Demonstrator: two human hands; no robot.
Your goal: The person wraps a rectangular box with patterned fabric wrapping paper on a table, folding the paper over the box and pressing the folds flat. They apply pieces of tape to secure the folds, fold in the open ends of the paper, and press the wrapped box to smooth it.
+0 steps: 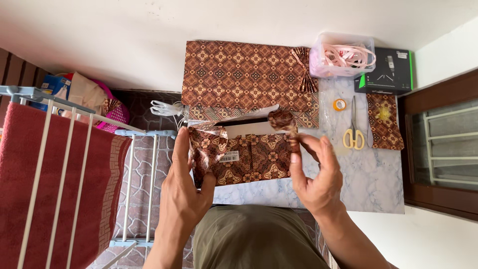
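Gripping the two short ends of a brown batik-patterned package wrapped in clear glossy film (244, 158), the left hand (186, 187) closes its fingers (182, 144) around the crinkled left end while the right hand (316, 174) pinches the right end between thumb and fingers (326, 149). Held just above the near edge of the white marbled tabletop (368, 184), the package looks light and soft, the film slippery and easily creased, so the folded ends seem the surest places to hold. Behind it stands a slim white box edge (249, 129), partly hidden, and a small brown gathered knot (282, 119) whose attachment is hard to make out. Farther off lies a large flat box wrapped in brown batik paper (239, 74) with a pleated paper fan bow (303, 67). To the right are yellow-handled scissors (353, 132), a small roll of clear tape (339, 104), a clear plastic tub of pink ribbon (342, 55) and a black carton (386, 69). At left, a red cloth on a drying rack (55, 184) is cut off.
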